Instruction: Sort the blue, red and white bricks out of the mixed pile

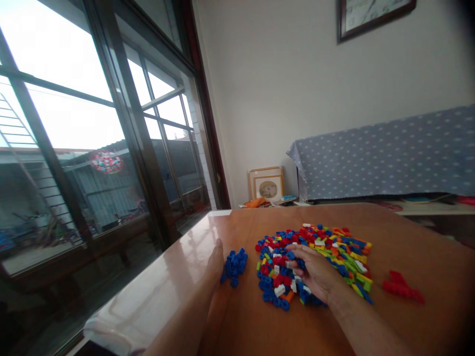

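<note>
Edge-on at the left, my left hand (pixel 216 262) rests beside a small heap of blue toy bricks (pixel 235 264). Its visible fingers look straight and hold nothing that I can see. My right hand (pixel 313 271) is over a large mixed pile of toy bricks (pixel 349 262) in red, blue, yellow, green, orange and white. The fingers of that hand curl round blue bricks (pixel 299 262) that show between them and the thumb; how many is unclear.
A few red bricks (pixel 403 287) lie apart on the right of the brown wooden table (pixel 248 316). Glass windows (pixel 92 148) run along the left. Beyond the table are framed pictures (pixel 267 184) and a blue dotted cloth (pixel 382 158), with a clock (pixel 374 15) above.
</note>
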Demonstrator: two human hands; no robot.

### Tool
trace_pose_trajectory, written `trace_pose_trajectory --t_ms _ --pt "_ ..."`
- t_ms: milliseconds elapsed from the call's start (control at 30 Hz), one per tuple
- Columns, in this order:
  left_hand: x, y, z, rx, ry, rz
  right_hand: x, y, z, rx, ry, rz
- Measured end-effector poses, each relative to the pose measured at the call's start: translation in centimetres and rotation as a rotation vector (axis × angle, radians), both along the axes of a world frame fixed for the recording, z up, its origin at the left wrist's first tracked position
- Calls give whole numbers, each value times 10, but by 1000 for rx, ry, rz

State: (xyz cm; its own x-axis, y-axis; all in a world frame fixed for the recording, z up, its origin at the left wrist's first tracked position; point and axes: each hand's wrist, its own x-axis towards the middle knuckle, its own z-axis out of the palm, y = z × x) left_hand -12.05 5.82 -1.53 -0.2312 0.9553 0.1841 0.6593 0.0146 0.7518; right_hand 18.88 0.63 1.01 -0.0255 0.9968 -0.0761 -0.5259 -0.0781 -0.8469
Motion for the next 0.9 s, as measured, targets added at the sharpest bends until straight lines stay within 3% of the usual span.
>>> trace_pose_trajectory --t_ms 200,367,533,667,767,900 --pt "6 8 18 34 22 -31 1 2 1 -5 6 -10" --pt "42 -5 24 197 97 -95 0 2 -1 3 -30 22" --pt "100 -47 28 336 131 -435 -7 -3 -4 23 -109 77" --pt "127 -71 29 343 109 -566 -15 -9 -9 49 -232 180" --pt "129 -73 28 316 89 -567 -18 -10 -12 54 -300 199" --pt "114 -63 29 324 161 -433 -18 -8 -10 46 -285 171"
